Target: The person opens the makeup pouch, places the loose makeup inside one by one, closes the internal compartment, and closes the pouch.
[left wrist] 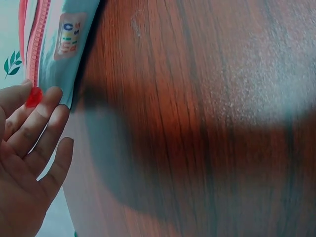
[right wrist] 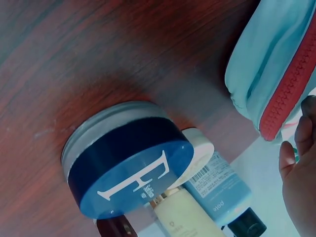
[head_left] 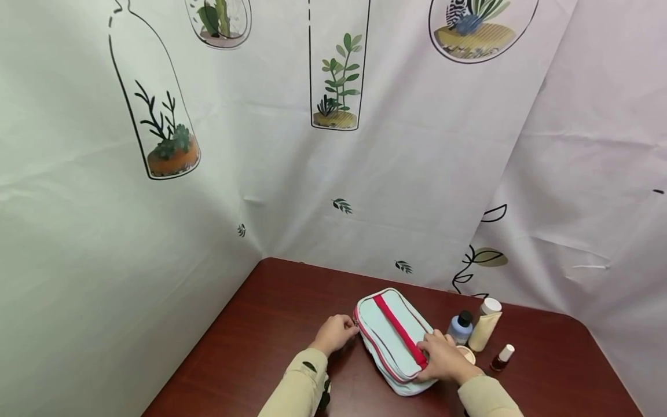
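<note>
A pale blue toiletry bag (head_left: 376,329) with a red zipper and a red strap (head_left: 398,329) lies flat on the table. My left hand (head_left: 333,335) is at the bag's left corner, where thumb and fingers pinch the red zipper pull (left wrist: 34,97); the other fingers spread loosely in the left wrist view. At the opposite, near right end, my right hand (head_left: 444,357) grips the bag beside the strap's end. In the right wrist view that hand's fingertips touch the bag's edge (right wrist: 291,79), partly cut off by the frame.
Right of the bag stand a blue bottle (head_left: 461,329), a cream tube (head_left: 484,331), a white-capped container (head_left: 491,306), a round pale item (head_left: 467,354) and a nail polish bottle (head_left: 502,358). A blue-lidded jar (right wrist: 133,173) shows close to the right wrist. Patterned cloth (head_left: 292,174) hangs behind the table.
</note>
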Action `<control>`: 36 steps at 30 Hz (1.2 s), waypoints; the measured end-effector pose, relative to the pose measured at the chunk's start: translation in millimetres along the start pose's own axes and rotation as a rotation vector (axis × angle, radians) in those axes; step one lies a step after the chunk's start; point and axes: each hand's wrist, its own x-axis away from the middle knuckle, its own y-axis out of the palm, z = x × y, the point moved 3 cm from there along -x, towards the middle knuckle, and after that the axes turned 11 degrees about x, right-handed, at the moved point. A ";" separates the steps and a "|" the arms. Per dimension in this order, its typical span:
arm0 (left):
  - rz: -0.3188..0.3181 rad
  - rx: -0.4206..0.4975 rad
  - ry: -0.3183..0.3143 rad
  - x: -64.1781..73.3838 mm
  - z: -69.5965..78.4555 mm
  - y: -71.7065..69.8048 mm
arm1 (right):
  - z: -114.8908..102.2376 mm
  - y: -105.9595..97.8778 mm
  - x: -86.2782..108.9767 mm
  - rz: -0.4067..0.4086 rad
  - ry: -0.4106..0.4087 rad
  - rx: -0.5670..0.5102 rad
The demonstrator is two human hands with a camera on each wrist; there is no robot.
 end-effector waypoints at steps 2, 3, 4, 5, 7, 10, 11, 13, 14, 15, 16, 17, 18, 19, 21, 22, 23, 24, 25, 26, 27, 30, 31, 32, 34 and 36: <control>0.002 0.000 0.004 0.7 2.2 -0.5 | -0.6 0.4 -1.1 0.007 0.017 0.004; 0.003 0.002 0.007 0.9 3.4 -0.6 | -1.0 0.5 -1.6 0.011 0.026 0.008; 0.003 0.001 0.011 1.2 4.5 -0.5 | -1.5 0.5 -2.1 0.018 0.033 0.008; 0.003 0.003 0.013 1.4 5.6 -0.2 | -2.1 0.4 -2.6 0.029 0.037 0.014; -0.003 0.012 0.012 1.3 7.0 0.8 | -3.8 -0.1 -3.5 0.050 0.046 0.024; -0.013 0.028 0.013 1.2 8.8 2.6 | -6.8 -0.7 -4.7 0.086 0.053 0.043; -0.016 0.031 0.010 1.2 9.3 3.0 | -7.9 -1.0 -4.9 0.096 0.056 0.050; -0.018 0.033 0.004 1.0 9.8 3.7 | -10.0 -1.1 -5.6 0.104 0.066 0.049; -0.018 0.032 0.000 1.2 10.2 3.9 | -10.9 -0.8 -6.0 0.106 0.071 0.049; -0.018 0.029 -0.002 1.3 10.3 4.2 | -11.7 -0.4 -6.5 0.103 0.077 0.044; -0.018 0.022 -0.005 1.4 10.4 4.3 | -12.5 0.0 -6.9 0.099 0.086 0.038; -0.019 0.020 -0.004 1.4 10.7 4.6 | -13.4 0.3 -7.4 0.096 0.094 0.036; -0.021 0.021 0.001 1.3 11.0 4.9 | -14.1 0.9 -8.1 0.091 0.103 0.035; -0.025 0.022 0.005 1.5 11.8 5.2 | -14.7 1.7 -8.7 0.090 0.111 0.035; -0.033 0.029 0.018 1.9 13.1 6.1 | -16.1 3.0 -10.0 0.089 0.128 0.035; -0.037 0.032 0.023 2.1 13.9 6.5 | -16.8 3.4 -10.6 0.092 0.137 0.035; -0.041 0.037 0.028 2.2 14.6 6.9 | -17.6 3.9 -11.3 0.095 0.142 0.037; -0.044 0.040 0.031 2.4 15.1 7.5 | -18.4 4.5 -12.1 0.096 0.149 0.034; -0.046 0.040 0.034 2.6 15.8 8.0 | -19.1 4.7 -12.7 0.099 0.158 0.031; -0.047 0.039 0.035 2.6 16.3 8.6 | -19.9 4.6 -13.4 0.099 0.167 0.028; -0.049 0.038 0.035 2.7 16.9 9.1 | -20.7 4.6 -13.9 0.099 0.175 0.024; -0.052 0.041 0.046 2.9 18.8 10.3 | -22.7 5.3 -15.7 0.103 0.199 0.017; -0.053 0.041 0.051 3.0 19.5 10.5 | -23.3 5.5 -16.3 0.106 0.210 0.017; -0.053 0.041 0.056 3.0 20.2 10.6 | -23.8 5.9 -16.9 0.109 0.218 0.021; -0.052 0.041 0.070 2.8 20.9 11.0 | -24.6 7.1 -18.3 0.117 0.235 0.029; -0.051 0.040 0.075 2.7 21.3 11.1 | -25.0 8.1 -19.7 0.126 0.256 0.036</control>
